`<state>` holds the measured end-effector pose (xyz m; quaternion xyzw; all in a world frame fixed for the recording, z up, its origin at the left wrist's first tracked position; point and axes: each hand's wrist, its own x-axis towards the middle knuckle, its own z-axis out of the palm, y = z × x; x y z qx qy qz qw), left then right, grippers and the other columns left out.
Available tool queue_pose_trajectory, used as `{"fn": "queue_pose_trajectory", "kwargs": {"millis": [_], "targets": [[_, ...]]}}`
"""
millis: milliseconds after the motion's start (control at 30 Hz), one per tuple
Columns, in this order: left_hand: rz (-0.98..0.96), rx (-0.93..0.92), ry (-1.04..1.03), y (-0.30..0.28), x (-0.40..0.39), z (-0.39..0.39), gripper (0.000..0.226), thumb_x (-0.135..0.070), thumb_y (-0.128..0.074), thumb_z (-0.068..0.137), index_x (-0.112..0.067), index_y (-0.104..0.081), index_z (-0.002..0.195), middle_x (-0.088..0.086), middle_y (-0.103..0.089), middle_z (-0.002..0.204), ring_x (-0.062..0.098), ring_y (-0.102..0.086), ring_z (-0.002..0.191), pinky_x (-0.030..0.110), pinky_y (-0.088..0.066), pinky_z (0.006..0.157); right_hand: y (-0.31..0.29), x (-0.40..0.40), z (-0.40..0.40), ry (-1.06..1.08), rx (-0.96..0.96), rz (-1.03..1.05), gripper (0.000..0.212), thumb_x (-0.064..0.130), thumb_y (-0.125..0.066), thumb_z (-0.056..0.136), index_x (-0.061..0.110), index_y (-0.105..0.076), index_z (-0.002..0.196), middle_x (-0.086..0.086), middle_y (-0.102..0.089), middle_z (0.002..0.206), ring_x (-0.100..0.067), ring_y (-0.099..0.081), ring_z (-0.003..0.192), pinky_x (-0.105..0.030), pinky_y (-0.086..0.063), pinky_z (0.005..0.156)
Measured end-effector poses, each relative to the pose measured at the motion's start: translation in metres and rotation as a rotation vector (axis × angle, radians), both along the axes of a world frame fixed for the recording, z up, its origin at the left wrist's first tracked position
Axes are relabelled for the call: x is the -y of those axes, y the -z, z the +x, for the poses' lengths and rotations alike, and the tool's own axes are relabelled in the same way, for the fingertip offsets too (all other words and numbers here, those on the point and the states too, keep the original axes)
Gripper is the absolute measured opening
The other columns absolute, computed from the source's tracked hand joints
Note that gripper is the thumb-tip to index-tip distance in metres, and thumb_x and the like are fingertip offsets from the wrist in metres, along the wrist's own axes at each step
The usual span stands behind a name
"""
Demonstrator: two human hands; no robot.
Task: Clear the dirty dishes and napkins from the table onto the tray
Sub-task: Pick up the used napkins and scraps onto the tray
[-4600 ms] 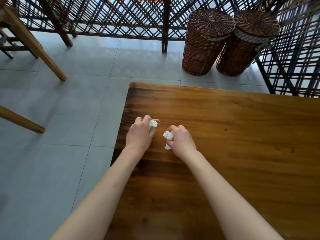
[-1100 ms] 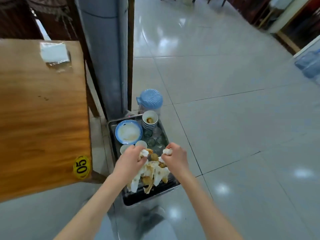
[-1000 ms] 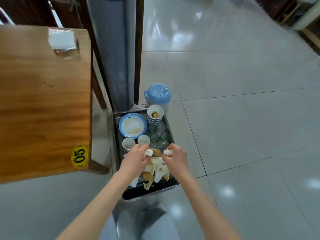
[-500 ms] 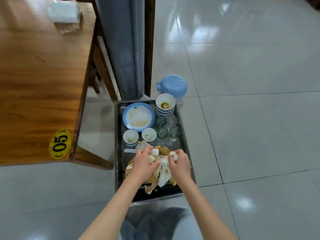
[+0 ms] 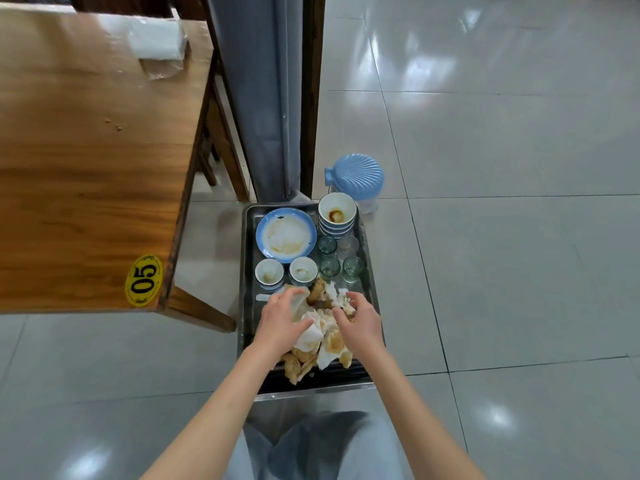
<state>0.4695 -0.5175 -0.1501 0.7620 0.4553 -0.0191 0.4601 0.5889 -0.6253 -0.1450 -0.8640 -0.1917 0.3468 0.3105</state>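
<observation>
Both hands down over the napkin heap at the near end of the tray point(image 5: 246, 306), which sits on the floor tiles. Left hand point(image 5: 281, 323) spread flat, fingers loose, resting on the white and brown-stained napkins point(image 5: 323, 336); grip released, nothing pinched. Right hand point(image 5: 360, 322) at 3 o'clock of the heap, fingers bent slightly over the paper, touching it; grip likewise released as far as can be seen. Beyond the heap, toward 12 o'clock: two small white cups point(image 5: 269, 271) side by side, a blue-rimmed plate point(image 5: 286, 235) smeared with residue, a stack of bowls point(image 5: 337, 213) with sauce in the top one, and four green glasses point(image 5: 352, 266) clustered between bowls and napkins. Just off the tray at 1 o'clock, a blue shell-patterned lid point(image 5: 356, 176) on a clear container. Wooden bench point(image 5: 86, 161) at 10 o'clock, with a yellow "05" sticker point(image 5: 143, 280) at its near corner and a white tissue pack point(image 5: 157, 39) at its far edge. Grey pillar point(image 5: 263, 91) beyond the tray.
</observation>
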Motion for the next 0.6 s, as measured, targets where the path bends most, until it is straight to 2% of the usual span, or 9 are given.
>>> {"fn": "queue_pose_trajectory", "kwargs": {"millis": [133, 333, 467, 600], "targets": [[0.018, -0.016, -0.035, -0.049, -0.003, -0.005, 0.057, -0.03, -0.071, 0.079, -0.036, -0.042, 0.127, -0.001, -0.044, 0.127, 0.018, -0.044, 0.119, 0.036, -0.04, 0.099, -0.048, -0.002, 0.002, -0.045, -0.002, 0.003, 0.044, 0.03, -0.058, 0.091, 0.019, -0.047, 0.132, -0.004, -0.054, 0.127, -0.018, -0.053, 0.112, -0.034, -0.046, 0.094], [0.057, 0.016, -0.093, -0.128, -0.024, -0.021, 0.058, -0.027, -0.07, 0.08, -0.033, -0.041, 0.13, -0.001, -0.047, 0.116, 0.016, -0.048, 0.111, 0.028, -0.038, 0.089, -0.132, -0.024, 0.003, -0.139, 0.017, 0.039, 0.041, 0.028, -0.055, 0.092, 0.022, -0.046, 0.131, 0.0, -0.056, 0.122, -0.018, -0.054, 0.11, -0.04, -0.049, 0.094], [0.112, 0.059, -0.191, -0.171, -0.058, -0.039, 0.062, -0.026, -0.069, 0.082, -0.032, -0.037, 0.134, 0.001, -0.049, 0.124, 0.016, -0.044, 0.116, 0.03, -0.036, 0.092, -0.177, -0.065, -0.001, -0.221, 0.071, 0.102, 0.039, 0.025, -0.052, 0.094, 0.023, -0.046, 0.132, 0.0, -0.057, 0.121, -0.016, -0.056, 0.106, -0.04, -0.05, 0.092], [0.203, 0.122, -0.252, -0.207, -0.097, -0.065, 0.061, -0.025, -0.069, 0.082, -0.031, -0.038, 0.134, 0.0, -0.049, 0.128, 0.012, -0.046, 0.114, 0.031, -0.043, 0.093, -0.208, -0.107, -0.019, -0.292, 0.122, 0.156, 0.041, 0.024, -0.054, 0.093, 0.024, -0.045, 0.133, 0.002, -0.056, 0.123, -0.014, -0.056, 0.105, -0.036, -0.05, 0.092]]}}
